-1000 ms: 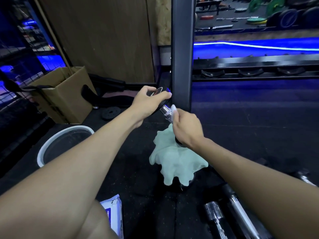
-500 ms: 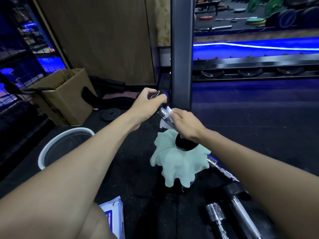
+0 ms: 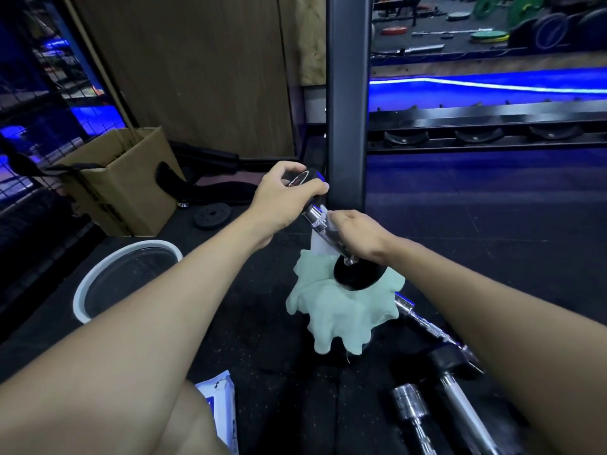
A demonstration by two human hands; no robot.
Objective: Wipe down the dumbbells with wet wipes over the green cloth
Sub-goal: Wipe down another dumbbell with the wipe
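Floor (image 3: 256,323): dark rubber mat; wood panel and black post (image 3: 345,103) behind. 
Bucket (image 3: 98,284): white rim, at your left. 
Box (image 3: 131,182): cardboard, far left. 
Cloth (image 3: 341,313): green, crumpled on the floor. 
Dumbbell (image 3: 356,274): tilted, lower head resting on the cloth. 
Your left hand (image 3: 284,200): fingers curled over the dumbbell's upper head. 
Your right hand (image 3: 356,231): curled round the chrome handle, pressing a wipe (image 3: 320,246) against it. 
Wipes pack (image 3: 220,408): bottom edge.
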